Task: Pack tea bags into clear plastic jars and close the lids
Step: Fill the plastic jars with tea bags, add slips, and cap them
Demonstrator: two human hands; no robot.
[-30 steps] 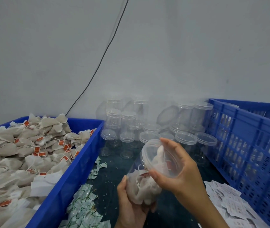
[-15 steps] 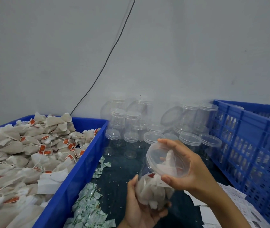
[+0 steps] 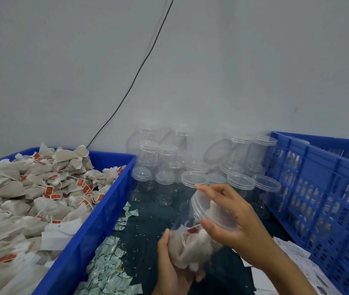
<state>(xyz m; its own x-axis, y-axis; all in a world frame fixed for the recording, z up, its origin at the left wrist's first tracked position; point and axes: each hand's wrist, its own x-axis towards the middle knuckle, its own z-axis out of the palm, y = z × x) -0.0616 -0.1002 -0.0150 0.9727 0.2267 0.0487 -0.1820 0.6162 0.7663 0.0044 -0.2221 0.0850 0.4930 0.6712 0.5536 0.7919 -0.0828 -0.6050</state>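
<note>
A clear plastic jar [image 3: 190, 245] filled with beige tea bags is tilted in front of me. My left hand [image 3: 170, 267] grips its lower body from below. My right hand [image 3: 233, 222] curls its fingers and thumb around the clear lid [image 3: 209, 216] seated on the jar's mouth. A blue crate [image 3: 97, 211] on the left is heaped with loose tea bags [image 3: 31, 194] with orange tags. Several empty clear jars [image 3: 190, 167] with lids stand at the back by the wall.
A blue lattice crate [image 3: 322, 192] stands at the right. Small green-white sachets [image 3: 109, 267] lie scattered on the dark table beside the left crate. Printed paper slips [image 3: 297, 262] lie under my right forearm. A black cable [image 3: 139, 69] runs down the grey wall.
The view has shifted slightly and the jar sits a little to the right. My right hand has turned on the lid, its fingers now further round the rim.
</note>
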